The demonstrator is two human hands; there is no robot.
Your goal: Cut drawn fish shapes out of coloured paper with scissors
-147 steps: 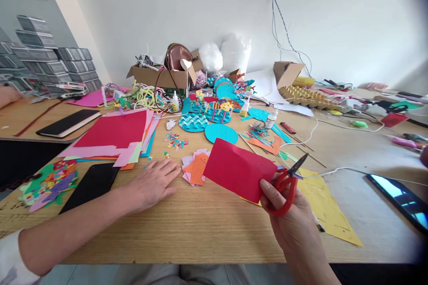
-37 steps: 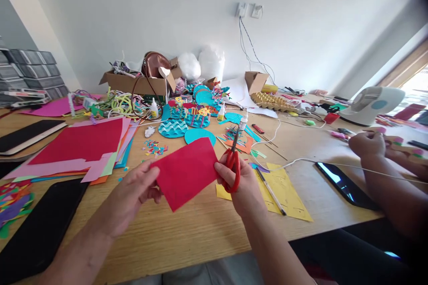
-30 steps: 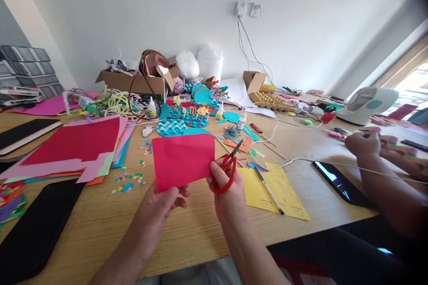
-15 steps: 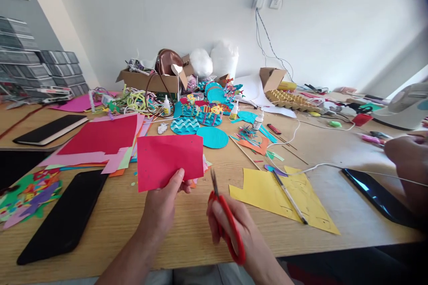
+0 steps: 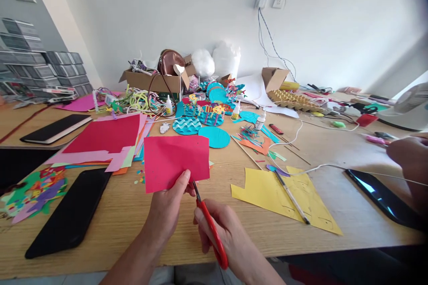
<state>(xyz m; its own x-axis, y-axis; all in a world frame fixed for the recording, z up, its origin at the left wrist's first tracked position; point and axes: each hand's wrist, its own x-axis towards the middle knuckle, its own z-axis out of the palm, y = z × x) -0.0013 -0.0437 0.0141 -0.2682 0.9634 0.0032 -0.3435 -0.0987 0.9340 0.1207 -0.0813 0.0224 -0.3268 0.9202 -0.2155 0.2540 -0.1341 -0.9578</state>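
Note:
My left hand (image 5: 170,207) pinches a rectangular sheet of red paper (image 5: 175,158) by its lower edge, thumb in front and fingers behind. In my right hand (image 5: 222,227) is a pair of scissors (image 5: 212,229) with red handles. Their blade tips reach the sheet's bottom edge, just right of my left thumb; whether they have cut into it I cannot tell. To the right on the table lies a yellow paper (image 5: 264,189) with pen marks, and a pen (image 5: 292,198) rests across it.
Black phones lie at the left (image 5: 72,211) and right (image 5: 377,196). Coloured sheets (image 5: 103,136) are stacked at the left. Glue bottles (image 5: 260,121) and blue paper pieces (image 5: 214,137) stand and lie ahead. A white cable (image 5: 321,165) crosses the right side, near another person's hand (image 5: 409,156).
My right hand has brought the scissors left and up to the red paper's lower edge. The view has shifted slightly, while my left hand keeps its hold.

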